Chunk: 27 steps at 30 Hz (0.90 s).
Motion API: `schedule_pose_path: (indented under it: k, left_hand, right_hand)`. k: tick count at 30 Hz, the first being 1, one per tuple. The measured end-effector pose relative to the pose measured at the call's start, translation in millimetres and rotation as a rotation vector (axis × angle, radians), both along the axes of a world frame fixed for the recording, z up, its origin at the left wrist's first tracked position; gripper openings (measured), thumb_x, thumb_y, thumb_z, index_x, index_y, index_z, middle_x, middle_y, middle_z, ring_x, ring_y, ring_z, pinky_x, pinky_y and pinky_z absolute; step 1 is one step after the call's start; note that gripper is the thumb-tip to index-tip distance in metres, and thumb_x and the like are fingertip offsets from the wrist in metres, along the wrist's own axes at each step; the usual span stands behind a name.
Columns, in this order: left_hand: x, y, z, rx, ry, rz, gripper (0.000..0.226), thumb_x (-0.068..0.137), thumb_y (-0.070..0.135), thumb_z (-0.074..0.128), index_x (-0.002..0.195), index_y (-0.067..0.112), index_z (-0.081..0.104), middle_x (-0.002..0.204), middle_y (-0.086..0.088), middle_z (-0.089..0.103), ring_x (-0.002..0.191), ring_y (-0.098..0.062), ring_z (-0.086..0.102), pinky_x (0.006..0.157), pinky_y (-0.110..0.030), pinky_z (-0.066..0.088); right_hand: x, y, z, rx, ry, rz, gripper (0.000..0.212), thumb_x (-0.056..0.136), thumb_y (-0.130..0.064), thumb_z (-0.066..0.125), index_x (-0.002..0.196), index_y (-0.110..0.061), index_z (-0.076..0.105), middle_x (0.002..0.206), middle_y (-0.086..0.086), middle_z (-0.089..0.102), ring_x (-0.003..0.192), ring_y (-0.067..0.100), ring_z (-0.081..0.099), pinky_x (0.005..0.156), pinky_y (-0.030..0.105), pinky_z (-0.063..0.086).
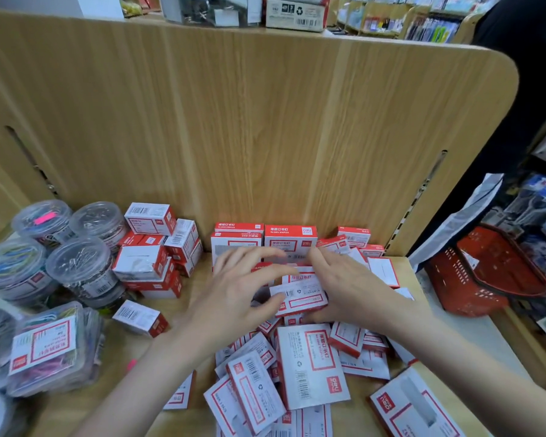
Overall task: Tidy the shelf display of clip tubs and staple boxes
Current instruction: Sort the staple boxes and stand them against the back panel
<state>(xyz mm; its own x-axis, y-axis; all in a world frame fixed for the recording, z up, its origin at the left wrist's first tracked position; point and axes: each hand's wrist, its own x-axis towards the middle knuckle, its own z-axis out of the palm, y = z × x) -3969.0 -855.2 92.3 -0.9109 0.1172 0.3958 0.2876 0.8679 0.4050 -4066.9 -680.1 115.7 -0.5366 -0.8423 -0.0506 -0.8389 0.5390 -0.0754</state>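
Several red-and-white staple boxes lie in a loose heap on the wooden shelf. Two larger staple boxes stand upright against the back panel. My left hand and my right hand are together over the middle of the heap, both closing on one small staple box from its left and right ends. Round clear clip tubs stand in a cluster at the far left, and a square clip tub lies in front of them. Another stack of staple boxes sits beside the tubs.
A tall wooden back panel closes the shelf behind. A red shopping basket with a grey-white bag rests just past the shelf's right edge. A single staple box lies alone near the tubs. More shop shelving shows at the right.
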Motion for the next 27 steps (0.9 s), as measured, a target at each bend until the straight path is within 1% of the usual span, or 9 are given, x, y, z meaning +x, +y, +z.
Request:
schedule_pose_path:
  k: [4,6,9,11,15,17,19,23,27]
  left_hand:
    - [-1,-2,-4,-0.030,-0.074,-0.046,0.038,0.082,0.043,0.045,0.118,0.035,0.052,0.123,0.011,0.050,0.114,-0.007,0.037,0.091,-0.029,0.029]
    - [-1,-4,-4,-0.024,-0.077,-0.066,0.034,0.081,0.041,0.047,0.112,0.034,0.058,0.123,0.008,0.052,0.114,-0.008,0.038,0.090,-0.030,0.030]
    - [-1,-4,-4,-0.001,-0.077,-0.061,0.032,0.080,0.041,0.046,0.105,0.032,0.063,0.124,0.008,0.051,0.116,-0.007,0.037,0.091,-0.030,0.028]
    - [0,-4,-6,0.019,-0.067,-0.039,0.035,0.080,0.042,0.047,0.109,0.031,0.061,0.126,0.008,0.049,0.117,-0.006,0.036,0.092,-0.029,0.027]
    - [6,-10,-6,0.017,-0.017,0.087,0.044,0.079,0.045,0.045,0.122,0.034,0.044,0.123,0.008,0.050,0.115,-0.008,0.037,0.091,-0.035,0.032]
    - [10,-18,-4,0.007,0.011,0.182,0.044,0.079,0.042,0.047,0.121,0.029,0.047,0.118,0.004,0.055,0.110,-0.010,0.038,0.088,-0.038,0.036]
    - [12,-25,-3,-0.005,0.018,0.275,0.040,0.080,0.032,0.061,0.119,0.022,0.055,0.115,0.001,0.058,0.108,-0.014,0.041,0.087,-0.040,0.038]
    - [17,-28,-1,0.017,-0.038,0.334,0.042,0.080,0.025,0.070,0.120,0.023,0.056,0.115,0.008,0.048,0.113,-0.013,0.035,0.090,-0.024,0.027]
    - [17,-27,-2,0.060,-0.066,0.336,0.039,0.083,0.028,0.066,0.119,0.019,0.056,0.107,0.013,0.040,0.105,-0.004,0.030,0.086,-0.017,0.027]
  right_hand:
    - [-4,7,1,-0.018,-0.007,0.034,0.071,0.067,-0.063,0.064,0.118,-0.024,0.034,0.122,-0.006,0.045,0.108,0.016,0.035,0.088,0.031,0.025]
    - [-7,10,10,-0.094,-0.194,0.018,0.069,0.061,-0.070,0.062,0.112,-0.031,0.040,0.115,-0.013,0.049,0.105,0.009,0.037,0.089,0.028,0.029]
    - [-12,12,16,-0.336,-0.467,-0.006,0.034,0.076,-0.048,0.068,0.097,-0.025,0.056,0.095,-0.013,0.061,0.089,0.001,0.053,0.080,0.025,0.043]
    - [-17,12,14,-0.359,-0.436,-0.042,0.014,0.082,-0.026,0.067,0.092,-0.023,0.059,0.090,-0.013,0.063,0.083,0.000,0.057,0.077,0.025,0.046]
    - [-18,12,11,-0.390,-0.424,-0.087,0.033,0.076,-0.010,0.071,0.082,-0.036,0.051,0.087,-0.017,0.062,0.083,-0.004,0.056,0.075,0.014,0.044]
    - [-16,10,11,-0.446,-0.387,-0.091,0.036,0.075,-0.008,0.071,0.079,-0.036,0.048,0.083,-0.018,0.060,0.082,-0.003,0.055,0.072,0.012,0.042]
    - [-16,4,9,-0.486,-0.270,-0.112,0.029,0.077,-0.009,0.070,0.080,-0.029,0.048,0.080,-0.020,0.054,0.079,0.004,0.051,0.070,0.019,0.039]
    - [-15,-13,1,-0.583,-0.064,-0.090,0.015,0.076,-0.007,0.069,0.084,-0.012,0.056,0.077,-0.013,0.053,0.083,0.019,0.048,0.069,0.029,0.036]
    - [-15,-18,-14,-0.553,0.022,-0.031,0.010,0.078,-0.008,0.067,0.083,-0.009,0.060,0.092,0.004,0.062,0.089,0.019,0.046,0.076,0.029,0.038]
